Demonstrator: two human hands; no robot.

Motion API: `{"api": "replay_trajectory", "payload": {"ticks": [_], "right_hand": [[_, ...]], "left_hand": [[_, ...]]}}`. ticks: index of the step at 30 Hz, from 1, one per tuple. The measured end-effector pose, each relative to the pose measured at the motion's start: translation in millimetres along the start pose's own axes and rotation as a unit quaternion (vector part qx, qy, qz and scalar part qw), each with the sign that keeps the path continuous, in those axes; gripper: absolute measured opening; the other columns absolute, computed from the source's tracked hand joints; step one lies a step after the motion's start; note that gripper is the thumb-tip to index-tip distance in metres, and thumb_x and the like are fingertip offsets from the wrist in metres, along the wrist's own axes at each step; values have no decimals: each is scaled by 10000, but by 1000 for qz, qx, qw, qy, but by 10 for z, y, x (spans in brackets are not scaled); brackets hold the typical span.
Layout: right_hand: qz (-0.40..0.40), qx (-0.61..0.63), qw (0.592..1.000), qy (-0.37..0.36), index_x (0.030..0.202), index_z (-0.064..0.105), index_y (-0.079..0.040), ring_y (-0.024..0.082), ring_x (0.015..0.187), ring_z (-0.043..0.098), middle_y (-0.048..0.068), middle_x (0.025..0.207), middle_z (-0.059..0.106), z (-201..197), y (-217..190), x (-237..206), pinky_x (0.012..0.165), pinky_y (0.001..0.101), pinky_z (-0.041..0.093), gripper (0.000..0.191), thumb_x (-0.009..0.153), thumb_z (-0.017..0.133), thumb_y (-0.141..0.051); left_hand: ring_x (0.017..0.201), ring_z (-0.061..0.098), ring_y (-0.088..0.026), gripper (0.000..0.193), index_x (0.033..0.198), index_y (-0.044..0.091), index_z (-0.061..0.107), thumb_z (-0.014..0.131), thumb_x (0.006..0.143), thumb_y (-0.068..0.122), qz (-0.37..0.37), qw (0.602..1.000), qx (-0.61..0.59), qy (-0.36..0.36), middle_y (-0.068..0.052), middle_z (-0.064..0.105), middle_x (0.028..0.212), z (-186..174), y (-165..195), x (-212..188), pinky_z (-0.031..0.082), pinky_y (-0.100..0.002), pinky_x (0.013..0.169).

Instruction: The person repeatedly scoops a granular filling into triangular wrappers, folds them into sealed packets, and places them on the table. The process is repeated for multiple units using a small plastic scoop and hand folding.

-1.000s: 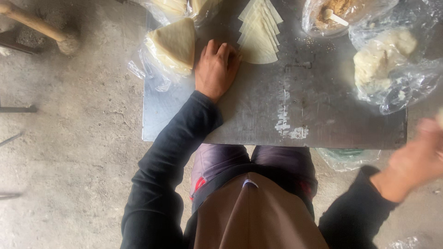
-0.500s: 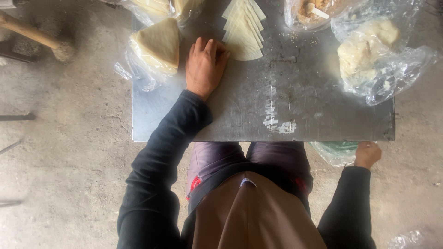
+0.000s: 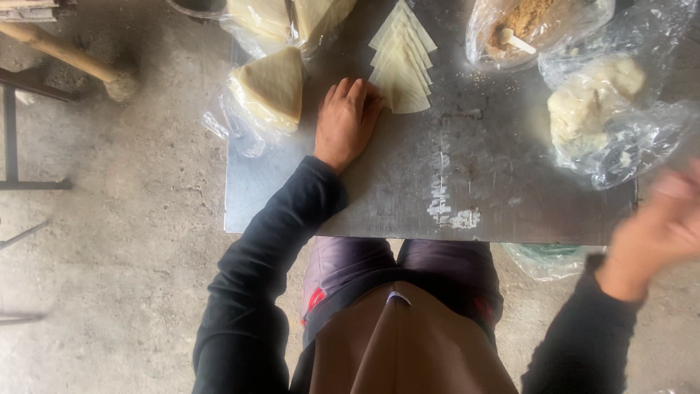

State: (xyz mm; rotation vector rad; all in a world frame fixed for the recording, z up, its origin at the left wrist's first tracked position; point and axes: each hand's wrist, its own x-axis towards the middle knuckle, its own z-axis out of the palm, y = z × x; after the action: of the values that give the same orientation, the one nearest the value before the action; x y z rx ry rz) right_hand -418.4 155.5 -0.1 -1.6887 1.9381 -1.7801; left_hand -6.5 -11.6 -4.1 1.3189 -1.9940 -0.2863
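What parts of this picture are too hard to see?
Head view:
- Right hand: motion-blurred, so its fingers and whether it holds anything cannot be told.
- Bags of triangular sheets: cut off by the top edge.
- Green bag: mostly hidden under the metal table.
- Left hand: palm hidden against the table.

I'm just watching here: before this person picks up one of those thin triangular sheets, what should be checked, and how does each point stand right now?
1. Left hand steady on the metal table, fingertips at the edge of the fanned triangular sheets: ok.
2. Right hand ready: not ok, it is blurred in motion off the table's right edge.
3. Right hand empty: cannot tell, too blurred.
4. Sheets fanned so that single edges show: ok.
5. Filling within reach: ok, the bag of brown crumbly filling with a small stick in it lies open beside the sheets.
6. Bare table in front of the body to work on: ok.
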Motion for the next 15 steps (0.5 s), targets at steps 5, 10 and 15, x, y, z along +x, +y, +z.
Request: {"api": "replay_trajectory", "payload": {"ticks": [5,10,15], "right_hand": [[-236,-7,918,-318,1286,651,-36,283,1161,622,136,1208,674,1297,-1025,293,998,394,526,397,947,822,-154],[-284,-114,886,-349,1105,658,-74,325,1001,597,122,1064,630,2265,-1343,276,876,475,433,394,831,828,-300],[-268,-122,909,-296,1017,628,-117,291,944,599,77,990,638,2529,-1178,315,821,458,437,136,965,742,-170]], "left_hand": [[921,628,-351,170,998,73,649,723,946,216,-2,999,-35,17,-117,665,968,25,15,23,501,-465,807],[917,642,-353,170,986,73,648,723,949,221,-21,997,-67,27,-110,687,961,32,16,59,506,-459,810],[900,638,-356,157,984,74,661,718,934,211,-23,997,-59,39,-120,678,941,32,52,87,504,-460,803]]}}
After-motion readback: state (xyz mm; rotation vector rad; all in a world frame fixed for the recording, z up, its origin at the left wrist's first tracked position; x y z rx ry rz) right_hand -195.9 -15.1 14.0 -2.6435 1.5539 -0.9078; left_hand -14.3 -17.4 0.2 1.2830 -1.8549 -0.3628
